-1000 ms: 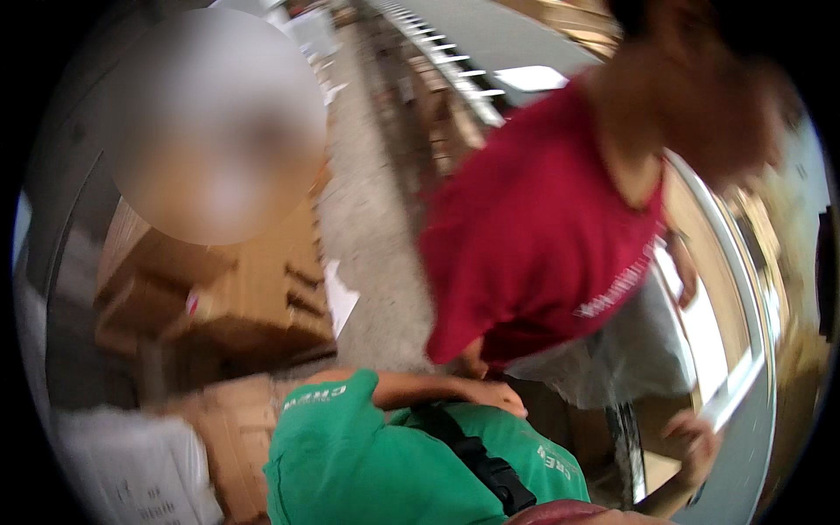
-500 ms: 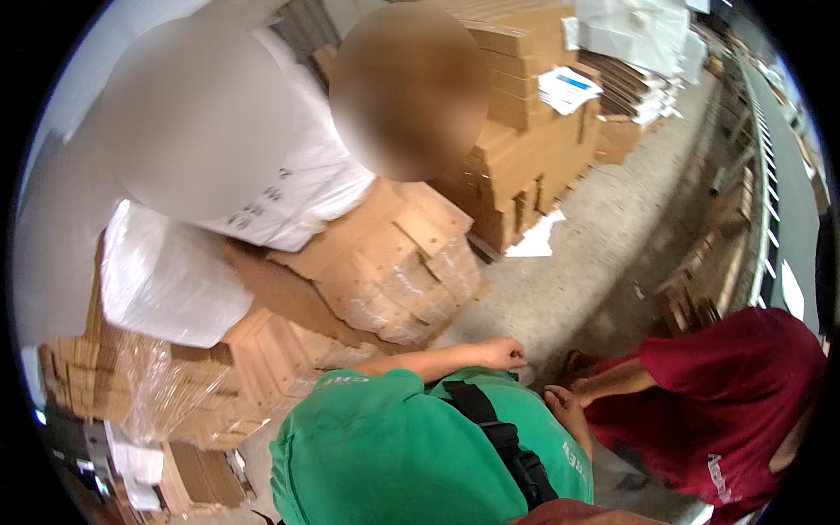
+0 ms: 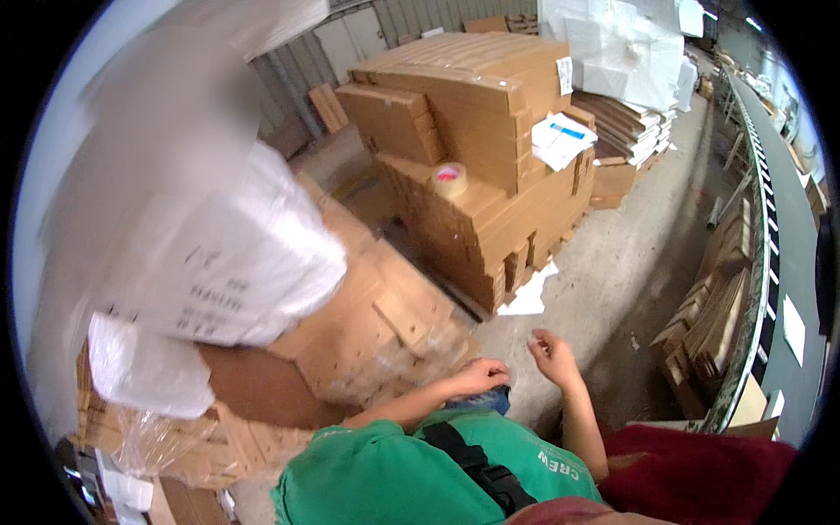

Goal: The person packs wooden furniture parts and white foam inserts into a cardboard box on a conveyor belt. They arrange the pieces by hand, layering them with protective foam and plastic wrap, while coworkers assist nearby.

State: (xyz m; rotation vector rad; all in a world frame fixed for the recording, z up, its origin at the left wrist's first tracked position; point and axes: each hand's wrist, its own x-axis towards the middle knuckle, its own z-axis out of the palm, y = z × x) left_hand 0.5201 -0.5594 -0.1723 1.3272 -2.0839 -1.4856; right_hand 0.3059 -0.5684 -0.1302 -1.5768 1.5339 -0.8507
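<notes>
The right hand (image 3: 551, 357) has moved forward, apart from the left hand (image 3: 483, 376); both curl (around anything, I cannot tell). Tape (image 3: 449, 180), newly in view, sits on cartons (image 3: 525, 223), untouched; paper (image 3: 525, 297) lies nearer.

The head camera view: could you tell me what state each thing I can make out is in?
Left hand: loosely curled; any grip unclear
Right hand: raised, partly curled; any grip unclear
Black strap buckle: looks fastened
Tape roll: lying flat on cardboard
Brown cardboard: stacked
White bundle: wrapped in plastic
Floor paper: lying loose
Conveyor belt: running or stopped, cannot tell
</notes>
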